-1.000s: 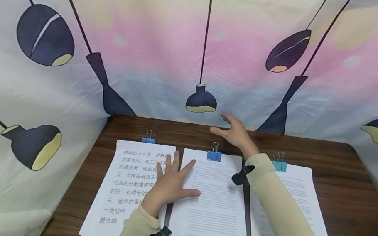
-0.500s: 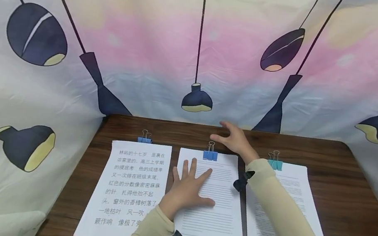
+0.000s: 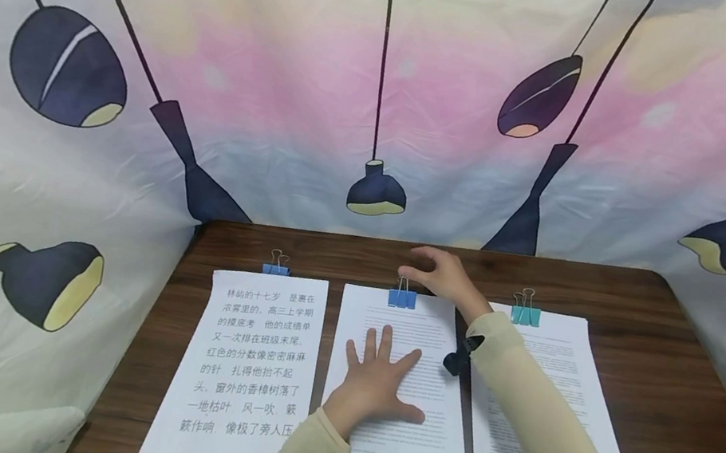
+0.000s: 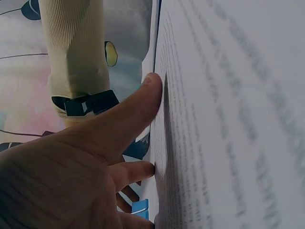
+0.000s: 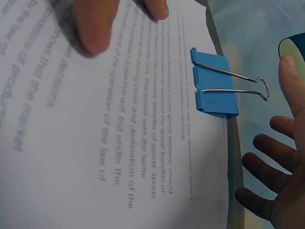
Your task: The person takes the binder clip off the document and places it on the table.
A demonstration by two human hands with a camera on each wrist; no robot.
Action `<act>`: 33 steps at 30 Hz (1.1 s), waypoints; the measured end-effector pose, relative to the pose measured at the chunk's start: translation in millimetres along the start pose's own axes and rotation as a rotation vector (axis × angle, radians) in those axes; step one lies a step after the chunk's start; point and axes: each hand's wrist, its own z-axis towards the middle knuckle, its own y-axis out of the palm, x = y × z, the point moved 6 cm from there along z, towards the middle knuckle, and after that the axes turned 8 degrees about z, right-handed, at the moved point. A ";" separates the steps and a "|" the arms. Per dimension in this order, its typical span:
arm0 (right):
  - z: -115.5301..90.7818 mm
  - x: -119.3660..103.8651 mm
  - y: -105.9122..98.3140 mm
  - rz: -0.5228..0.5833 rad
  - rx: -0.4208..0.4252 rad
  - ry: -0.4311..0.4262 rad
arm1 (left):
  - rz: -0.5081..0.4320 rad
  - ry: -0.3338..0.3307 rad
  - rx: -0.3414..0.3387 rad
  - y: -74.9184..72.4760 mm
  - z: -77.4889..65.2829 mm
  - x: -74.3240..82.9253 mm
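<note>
My left hand (image 3: 375,384) lies with fingers spread over the middle stack of printed paper (image 3: 441,443). In the left wrist view its thumb (image 4: 138,102) and fingertips come right to the page. A blue binder clip (image 3: 402,299) grips the top edge of that stack, its silver wire handles pointing away from the page. My right hand (image 3: 447,277) hovers behind the clip, thumb tip close by the wire handles. In the right wrist view the right hand's fingers (image 5: 274,164) are apart and loosely bent, with nothing between them, beside the blue clip (image 5: 214,83).
A stack in large Chinese print (image 3: 250,369) lies to the left, with a blue binder clip (image 3: 276,269) at its top. To the right is another printed stack (image 3: 554,422) with a teal clip (image 3: 525,315). A lamp-patterned cloth (image 3: 328,91) hangs behind the dark wooden table (image 3: 675,443).
My left hand has moved right, from between the left and middle stacks onto the middle one. My right hand has come down and nearer to the middle blue clip.
</note>
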 end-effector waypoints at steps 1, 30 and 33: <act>0.0 0.2 1.3 0.001 -0.005 -0.003 | 0.003 -0.002 -0.003 0.2 0.1 -0.3; 0.2 13.0 11.7 0.091 -0.112 0.153 | -0.022 -0.001 0.032 1.5 -0.6 0.6; 1.1 11.5 12.7 0.096 -0.120 0.143 | -0.022 -0.006 0.032 1.1 -0.9 0.0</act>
